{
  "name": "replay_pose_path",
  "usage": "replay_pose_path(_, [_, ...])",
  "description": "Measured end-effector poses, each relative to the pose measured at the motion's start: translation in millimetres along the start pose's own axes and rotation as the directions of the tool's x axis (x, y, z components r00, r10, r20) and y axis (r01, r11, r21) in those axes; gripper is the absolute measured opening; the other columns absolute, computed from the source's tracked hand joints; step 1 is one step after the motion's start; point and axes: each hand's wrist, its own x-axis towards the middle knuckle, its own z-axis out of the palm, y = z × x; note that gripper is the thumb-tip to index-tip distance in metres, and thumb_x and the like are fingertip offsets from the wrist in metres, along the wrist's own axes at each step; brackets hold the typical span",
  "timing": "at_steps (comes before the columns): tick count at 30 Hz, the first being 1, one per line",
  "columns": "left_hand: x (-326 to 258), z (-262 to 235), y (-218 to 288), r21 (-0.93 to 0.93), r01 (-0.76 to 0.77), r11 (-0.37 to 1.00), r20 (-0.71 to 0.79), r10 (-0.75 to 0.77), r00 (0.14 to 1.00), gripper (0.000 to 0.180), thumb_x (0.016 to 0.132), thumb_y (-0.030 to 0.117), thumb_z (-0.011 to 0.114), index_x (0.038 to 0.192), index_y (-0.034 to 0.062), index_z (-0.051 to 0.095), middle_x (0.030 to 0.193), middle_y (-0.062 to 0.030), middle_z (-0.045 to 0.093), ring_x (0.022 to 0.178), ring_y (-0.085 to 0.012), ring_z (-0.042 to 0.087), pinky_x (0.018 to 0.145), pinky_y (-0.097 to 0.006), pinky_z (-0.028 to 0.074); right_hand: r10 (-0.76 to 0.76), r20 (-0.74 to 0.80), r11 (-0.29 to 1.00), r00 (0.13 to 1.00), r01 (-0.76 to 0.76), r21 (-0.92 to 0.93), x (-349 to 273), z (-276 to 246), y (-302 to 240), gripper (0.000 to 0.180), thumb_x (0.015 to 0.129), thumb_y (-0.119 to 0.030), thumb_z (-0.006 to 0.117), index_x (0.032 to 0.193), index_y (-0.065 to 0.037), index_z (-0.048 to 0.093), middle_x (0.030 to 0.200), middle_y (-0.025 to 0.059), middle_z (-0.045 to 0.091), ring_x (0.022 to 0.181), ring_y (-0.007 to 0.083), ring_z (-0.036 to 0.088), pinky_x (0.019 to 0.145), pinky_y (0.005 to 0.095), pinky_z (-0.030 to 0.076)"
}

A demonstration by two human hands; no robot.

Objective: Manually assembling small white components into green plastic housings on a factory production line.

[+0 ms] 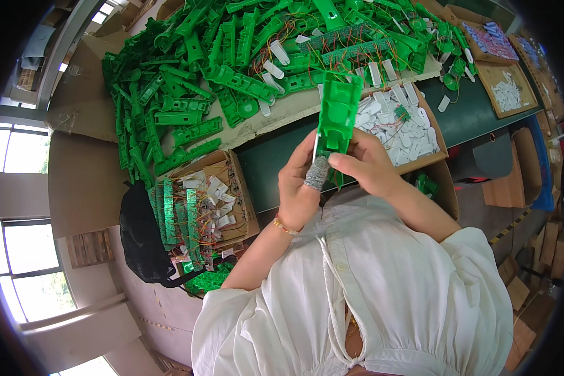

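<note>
Between my two hands a green plastic housing half stands tilted up, its hollow, ribbed side facing me. My left hand is closed round its lower left side; grey wrapping covers the thumb. From the right, my right hand grips the lower end, with its thumb pressed on the inside near the bottom. What lies under that thumb is too small to make out. Just beyond the held piece, a box of white plastic pieces has a small green circuit board lying on top.
A large heap of green housings fills the far side, with wired circuit boards on its right. At my left stands a carton of boards and white parts, beside a black bag. Shallow trays of small parts sit far right.
</note>
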Motion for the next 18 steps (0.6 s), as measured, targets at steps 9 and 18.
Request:
replay_pose_path(9, [11,3,9,-0.452,0.268,0.851,0.069,-0.266,0.961,0.047,0.091,0.031,0.041,0.13,0.0043,0.036,0.115,-0.0069,0.052,0.101,-0.0201,0.052,0.08,-0.036,0.046,-0.055,0.031,0.998,0.998,0.055,-0.003,3,-14,4,0.038,0.089,-0.02,0.053,0.122,-0.003,0.047,0.092,-0.0008,0.057,0.075,0.0052,0.048,0.065,0.0205,0.041])
replay_pose_path(18, [8,12,-1,-0.268,0.153,0.951,-0.028,-0.166,0.986,0.044,0.087,0.019,0.052,0.125,0.0015,0.041,0.121,-0.0087,0.048,0.11,-0.0191,0.048,0.094,-0.034,0.038,-0.09,0.11,0.995,0.99,0.085,0.043,-3,-25,15,0.04,0.089,-0.022,0.052,0.123,-0.002,0.041,0.11,0.0023,0.049,0.101,0.0104,0.043,0.087,0.0272,0.039])
